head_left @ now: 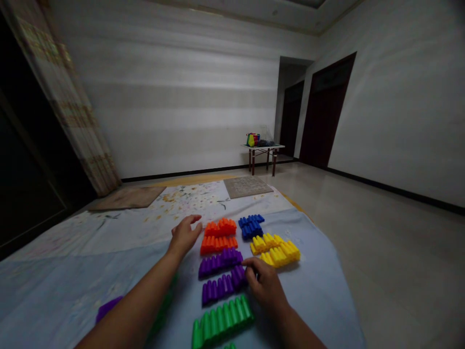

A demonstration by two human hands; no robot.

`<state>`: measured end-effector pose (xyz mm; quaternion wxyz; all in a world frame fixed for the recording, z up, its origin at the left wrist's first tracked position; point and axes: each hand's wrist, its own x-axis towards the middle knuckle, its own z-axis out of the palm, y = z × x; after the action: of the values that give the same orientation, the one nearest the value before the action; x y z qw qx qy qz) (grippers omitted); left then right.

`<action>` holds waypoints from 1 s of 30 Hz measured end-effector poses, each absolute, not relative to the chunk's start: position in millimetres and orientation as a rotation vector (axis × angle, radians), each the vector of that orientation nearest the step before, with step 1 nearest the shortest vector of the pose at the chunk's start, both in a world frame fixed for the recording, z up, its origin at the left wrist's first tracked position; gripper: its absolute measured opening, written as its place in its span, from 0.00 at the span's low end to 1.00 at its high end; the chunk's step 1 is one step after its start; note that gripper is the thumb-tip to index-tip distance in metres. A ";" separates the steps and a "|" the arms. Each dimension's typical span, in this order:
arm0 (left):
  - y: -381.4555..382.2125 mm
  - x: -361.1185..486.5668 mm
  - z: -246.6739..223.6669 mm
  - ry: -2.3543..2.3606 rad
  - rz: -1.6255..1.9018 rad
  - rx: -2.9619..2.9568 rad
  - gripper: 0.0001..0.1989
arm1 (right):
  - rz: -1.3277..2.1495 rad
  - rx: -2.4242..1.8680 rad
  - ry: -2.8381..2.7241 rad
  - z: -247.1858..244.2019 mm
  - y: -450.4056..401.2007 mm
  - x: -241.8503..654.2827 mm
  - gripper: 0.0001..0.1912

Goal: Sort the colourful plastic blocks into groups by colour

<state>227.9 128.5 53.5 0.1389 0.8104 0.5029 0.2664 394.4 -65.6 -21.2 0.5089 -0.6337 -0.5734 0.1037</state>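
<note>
My left hand [186, 236] is open beside the left end of the orange tube-shaped plastic pieces [219, 245], fingers apart and holding nothing I can see. My right hand [267, 286] has bent fingers, with the index fingertip at the right end of the purple pieces [220, 263]. Its thumb is apart from the index finger, and no piece shows in its grasp. Nearer me lies a row of green pieces [223, 319]. Yellow pieces [279, 253] lie just beyond my right hand, and blue pieces [250, 227] farther back. The orange, purple and yellow ones are in two rows each.
A blue, flower-patterned cloth [312, 281] covers the surface under the pieces. Another purple item [107, 309] is partly hidden by my left forearm. A beige mat [249, 187] and a brown mat [127, 198] lie at the far edge. A small table [281, 146] stands by the wall.
</note>
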 end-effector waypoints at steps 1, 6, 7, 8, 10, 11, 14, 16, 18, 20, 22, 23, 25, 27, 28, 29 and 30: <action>123.9 213.6 52.1 1.454 0.806 2.317 0.20 | 0.249 -1.529 -1.385 -21.4 -65.8 394.6 0.12; 98.7 140.1 35.9 1.466 1.012 2.093 0.22 | 0.236 -1.518 -1.407 -23.0 -66.9 396.3 0.12; 93.9 126.7 32.1 1.494 1.032 2.052 0.22 | 0.238 -1.521 -1.409 -23.2 -67.3 396.5 0.12; 89.1 114.0 28.6 1.527 1.050 2.012 0.22 | 0.242 -1.527 -1.408 -23.5 -67.9 396.6 0.13; 79.4 91.6 22.8 1.595 1.081 1.945 0.21 | 0.253 -1.543 -1.411 -24.0 -69.5 396.9 0.13; 74.4 82.0 20.5 1.623 1.092 1.922 0.21 | 0.258 -1.550 -1.413 -24.4 -70.3 397.1 0.14; 59.2 60.5 16.2 1.677 1.093 1.891 0.20 | 0.273 -1.564 -1.415 -26.0 -72.2 398.3 0.14; 50.0 51.9 14.5 1.688 1.077 1.889 0.19 | 0.277 -1.572 -1.412 -26.8 -73.0 399.1 0.14; 42.1 47.3 12.9 1.692 1.061 1.889 0.20 | 0.273 -1.581 -1.412 -26.8 -73.5 399.6 0.15; 35.8 45.5 10.8 1.690 1.042 1.905 0.20 | 0.263 -1.588 -1.410 -26.3 -73.8 399.8 0.15; 31.1 46.1 8.2 1.690 1.010 1.961 0.20 | 0.255 -1.593 -1.404 -25.7 -74.0 399.9 0.16; 29.5 47.2 6.8 1.688 0.982 2.009 0.20 | 0.251 -1.594 -1.402 -25.6 -74.0 399.9 0.16; 27.5 50.8 4.2 1.687 0.919 2.128 0.19 | 0.244 -1.591 -1.399 -25.4 -74.0 399.9 0.16; 27.0 56.2 2.4 1.680 0.843 2.248 0.19 | 0.242 -1.587 -1.397 -25.5 -74.0 399.8 0.16; 27.1 59.3 2.0 1.675 0.801 2.294 0.19 | 0.246 -1.585 -1.395 -25.4 -74.1 399.8 0.16; 27.2 62.5 2.0 1.664 0.757 2.328 0.20 | 0.250 -1.585 -1.391 -25.2 -74.3 399.7 0.16; 27.4 65.7 2.4 1.649 0.713 2.349 0.20 | 0.256 -1.585 -1.391 -24.9 -74.5 399.5 0.16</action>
<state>65.7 27.4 2.4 0.0922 0.7909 0.5552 0.2403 399.5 -74.5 -24.9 0.4870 -0.6518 -0.5718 0.1054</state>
